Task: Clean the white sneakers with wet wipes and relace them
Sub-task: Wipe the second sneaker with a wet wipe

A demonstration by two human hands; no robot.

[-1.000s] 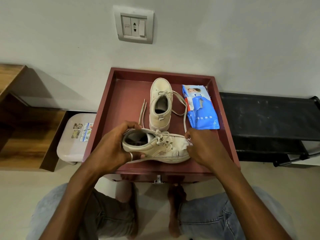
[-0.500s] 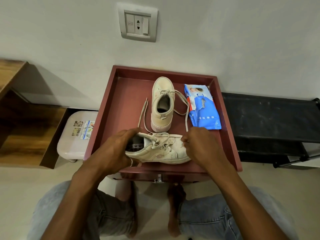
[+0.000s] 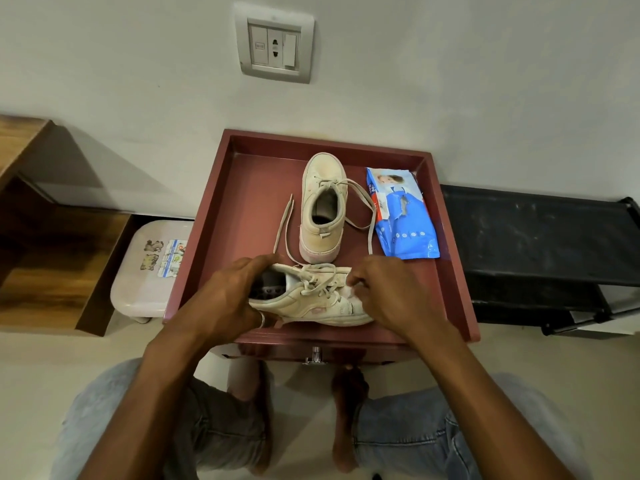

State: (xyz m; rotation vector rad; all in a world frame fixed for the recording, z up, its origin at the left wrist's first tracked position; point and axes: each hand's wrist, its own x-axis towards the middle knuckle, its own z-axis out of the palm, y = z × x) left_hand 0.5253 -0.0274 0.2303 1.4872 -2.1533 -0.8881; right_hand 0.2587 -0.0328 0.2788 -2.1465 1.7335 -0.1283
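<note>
Sneaker (image 3: 311,301) sits at the tray's (image 3: 256,181) near edge, left hand (image 3: 228,299) gripping its heel. Right hand (image 3: 391,296), pinching a wipe (image 3: 352,293), has slid from the toe tip toward the laces, so I'd say still cleaning, relacing later.

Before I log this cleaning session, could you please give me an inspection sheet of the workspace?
Surface: dark red tray-top table, raised rim.
Job's things: near sneaker crosswise at the front, toe rightward; far sneaker upright, toe to wall, laces trailing; blue wipes pack right of it.
Clutter: nothing seen.
Hands: left hand grips near sneaker's heel; right hand appears to pinch a wipe at its toe.
Cables: nothing seen.
Surroundings: wall socket, pale stool, wooden shelf, black rack.
</note>
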